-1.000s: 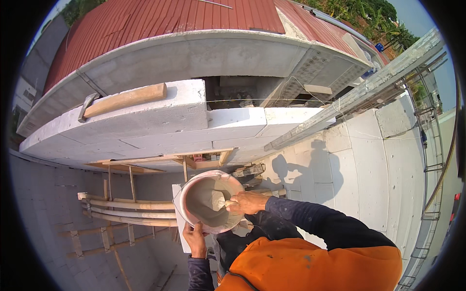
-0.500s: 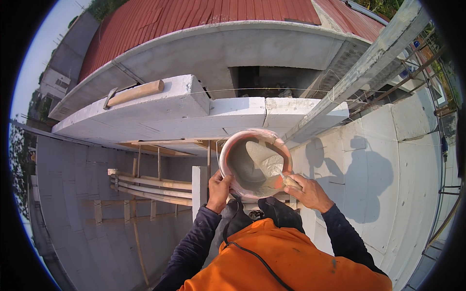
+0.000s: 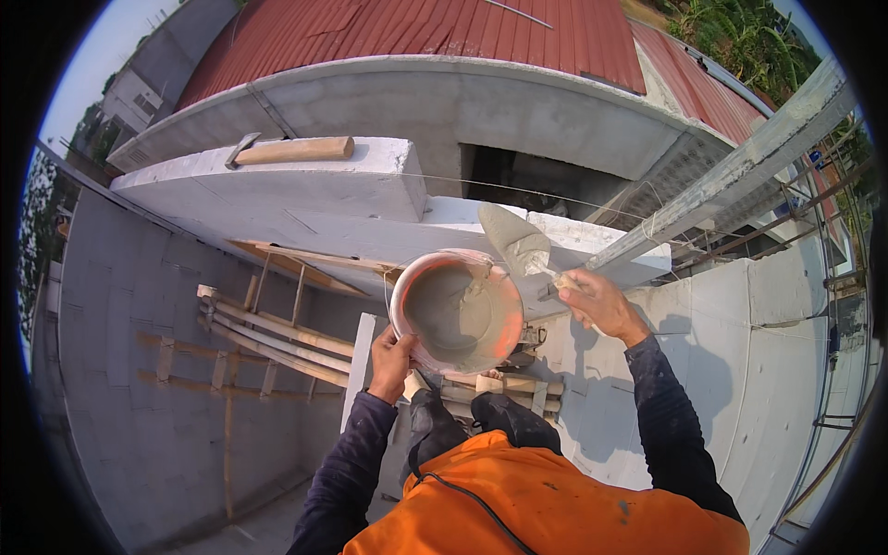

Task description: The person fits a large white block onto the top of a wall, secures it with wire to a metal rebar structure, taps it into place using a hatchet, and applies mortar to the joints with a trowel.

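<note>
My right hand (image 3: pixel 601 307) is closed around the handle of a trowel (image 3: pixel 520 242), whose pointed blade carries grey mortar. The blade is raised over the far right rim of an orange bucket (image 3: pixel 514 314), beside the top of the block wall (image 3: pixel 592 242). Wet grey mortar (image 3: pixel 453 314) lies inside the bucket. My left hand (image 3: pixel 391 363) pinches the bucket's near left rim and holds it in front of my legs.
A hammer (image 3: pixel 294 151) with a wooden handle lies on a raised white block (image 3: pixel 305 185) at the far left. A grey post (image 3: pixel 740 166) slants up on the right, with a string tied to it. Below left are bamboo poles (image 3: pixel 277 344). Beyond stands a red metal roof (image 3: pixel 416 32).
The trowel has come up out of the bucket with mortar on its blade and moved away toward the wall. The bucket has shifted a little left in view, still held by my left hand.
</note>
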Tool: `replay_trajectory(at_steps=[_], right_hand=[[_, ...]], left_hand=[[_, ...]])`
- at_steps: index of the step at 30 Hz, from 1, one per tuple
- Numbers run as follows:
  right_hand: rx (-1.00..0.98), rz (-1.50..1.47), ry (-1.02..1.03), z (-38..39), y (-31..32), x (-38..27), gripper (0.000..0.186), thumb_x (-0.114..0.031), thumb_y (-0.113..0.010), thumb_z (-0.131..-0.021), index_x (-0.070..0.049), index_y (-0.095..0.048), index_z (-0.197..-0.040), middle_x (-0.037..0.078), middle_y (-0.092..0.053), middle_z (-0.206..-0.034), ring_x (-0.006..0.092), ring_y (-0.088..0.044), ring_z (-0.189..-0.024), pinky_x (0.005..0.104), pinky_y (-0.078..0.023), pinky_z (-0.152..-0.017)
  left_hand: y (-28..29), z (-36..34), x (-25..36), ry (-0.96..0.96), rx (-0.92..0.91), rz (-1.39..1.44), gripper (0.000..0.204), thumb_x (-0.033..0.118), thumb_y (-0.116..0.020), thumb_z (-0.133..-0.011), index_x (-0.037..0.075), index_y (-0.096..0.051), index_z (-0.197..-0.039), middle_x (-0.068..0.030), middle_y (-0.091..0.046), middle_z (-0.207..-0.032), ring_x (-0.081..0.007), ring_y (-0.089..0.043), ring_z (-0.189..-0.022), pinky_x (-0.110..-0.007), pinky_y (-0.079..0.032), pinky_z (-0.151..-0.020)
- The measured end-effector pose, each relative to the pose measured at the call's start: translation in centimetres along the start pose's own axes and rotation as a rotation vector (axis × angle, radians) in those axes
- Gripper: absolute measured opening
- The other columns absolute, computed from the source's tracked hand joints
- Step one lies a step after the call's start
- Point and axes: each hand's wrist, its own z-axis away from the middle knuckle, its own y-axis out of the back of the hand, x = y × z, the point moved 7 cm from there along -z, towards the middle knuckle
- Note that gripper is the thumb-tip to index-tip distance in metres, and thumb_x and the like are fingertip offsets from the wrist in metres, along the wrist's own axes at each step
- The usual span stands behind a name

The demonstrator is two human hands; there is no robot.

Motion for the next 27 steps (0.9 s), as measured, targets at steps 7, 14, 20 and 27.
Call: replay_trajectory(at_steps=[7,14,20,27], right_hand=[[0.212,0.751,0.330,-8.1,0.2,-6.2,0.053,-0.048,-0.076,-0.095,-0.013,-0.072,-0.134,0.019,-0.079,-0.113,0.0421,-0.074,-0.104,0.0506,-0.057,-0.091],[0.261,0.888,0.425,-9.0,-0.7,-4.5,0.041,-0.039,-0.073,-0.098,-0.015,-0.069,-0.132,0.013,-0.076,-0.121,0.0391,-0.073,-0.106,0.0513,-0.056,-0.091],[0.410,0.882,0.249,-4.7,1.6,-0.9,0.040,-0.032,-0.075,-0.097,-0.017,-0.068,-0.133,0.012,-0.074,-0.112,0.0386,-0.073,-0.104,0.0516,-0.057,-0.087],[0.634,0.862,0.112,0.5,4.1,5.7,0.040,-0.030,-0.073,-0.098,-0.019,-0.068,-0.136,0.011,-0.071,-0.119,0.0376,-0.070,-0.107,0.0519,-0.056,-0.089]], left_hand=[[5.7,2.9,-1.8,0.057,0.135,0.017,0.029,0.004,-0.058,-0.096,-0.002,-0.070,-0.122,-0.0110,-0.076,-0.100,-0.0203,-0.077,-0.077,-0.037,-0.070,-0.067],[10.3,5.1,-4.0,0.124,0.207,-0.038,0.029,0.006,-0.058,-0.095,-0.001,-0.071,-0.120,-0.0116,-0.076,-0.097,-0.0218,-0.077,-0.076,-0.038,-0.068,-0.065],[12.6,4.9,-6.0,0.130,0.228,-0.019,0.030,0.007,-0.060,-0.095,-0.001,-0.071,-0.122,-0.0123,-0.077,-0.099,-0.0233,-0.078,-0.078,-0.039,-0.069,-0.066],[11.5,4.7,-5.0,0.154,0.185,0.006,0.027,0.006,-0.060,-0.095,-0.003,-0.069,-0.118,-0.0113,-0.074,-0.097,-0.0237,-0.078,-0.078,-0.039,-0.069,-0.065]])
